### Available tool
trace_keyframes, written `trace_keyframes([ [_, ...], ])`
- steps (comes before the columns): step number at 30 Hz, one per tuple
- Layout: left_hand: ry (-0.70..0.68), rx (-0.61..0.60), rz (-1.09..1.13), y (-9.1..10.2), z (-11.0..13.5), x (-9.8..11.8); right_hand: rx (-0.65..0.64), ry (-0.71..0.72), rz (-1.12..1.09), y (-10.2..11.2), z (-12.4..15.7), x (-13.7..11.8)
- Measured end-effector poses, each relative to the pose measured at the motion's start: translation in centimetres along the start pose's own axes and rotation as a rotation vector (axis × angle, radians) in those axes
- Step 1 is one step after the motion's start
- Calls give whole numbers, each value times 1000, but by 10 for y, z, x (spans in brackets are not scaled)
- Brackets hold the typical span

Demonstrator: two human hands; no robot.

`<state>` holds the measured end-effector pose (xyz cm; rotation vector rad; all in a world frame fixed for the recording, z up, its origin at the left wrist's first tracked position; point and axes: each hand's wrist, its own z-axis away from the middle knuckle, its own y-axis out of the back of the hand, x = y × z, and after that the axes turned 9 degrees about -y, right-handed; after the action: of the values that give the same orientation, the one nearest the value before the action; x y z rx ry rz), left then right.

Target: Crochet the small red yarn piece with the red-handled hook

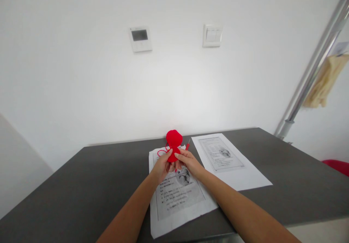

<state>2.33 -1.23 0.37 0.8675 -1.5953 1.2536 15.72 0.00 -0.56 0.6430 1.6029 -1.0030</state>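
A small red knitted piece [173,143] stands upright above a printed sheet [177,195]. My left hand [163,166] pinches its lower left side, and a loop of red yarn [161,152] hangs beside those fingers. My right hand [187,161] grips the lower right side, fingers closed on it. A thin red-handled tool [188,145], perhaps a crochet hook, pokes up by the right hand; whether the hand holds it I cannot tell.
The dark grey table [81,188] runs to a white wall. A second printed sheet [229,161] lies to the right. A metal pole [308,76] rises at the table's right rear corner, with beige cloth [324,81] hanging from it. Something red [338,166] shows beyond the right edge.
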Motion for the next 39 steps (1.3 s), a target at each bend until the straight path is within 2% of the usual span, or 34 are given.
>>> trace_keyframes([
  [5, -13, -71, -169, 2, 1, -5, 193, -19, 82, 1, -2, 2],
  [9, -27, -165, -308, 1, 2, -9, 230, 5, 127, 3, -2, 3],
  [13, -78, -220, -374, -1, 4, -9, 258, 13, 58, 1, -1, 3],
  [19, -77, -185, -421, -3, 2, -9, 220, -7, 120, 5, -1, -2],
  [23, -118, -76, -272, -2, 0, -8, 206, -21, 140, 9, -1, -3],
  [27, -90, -11, -169, 0, 1, -3, 190, -56, 142, 8, -2, 0],
  [34, -77, 5, -152, -1, 2, 2, 186, -39, 58, 7, -4, 3],
  [39, -138, 59, -209, 1, 1, 4, 178, -57, 43, 6, -3, 1],
])
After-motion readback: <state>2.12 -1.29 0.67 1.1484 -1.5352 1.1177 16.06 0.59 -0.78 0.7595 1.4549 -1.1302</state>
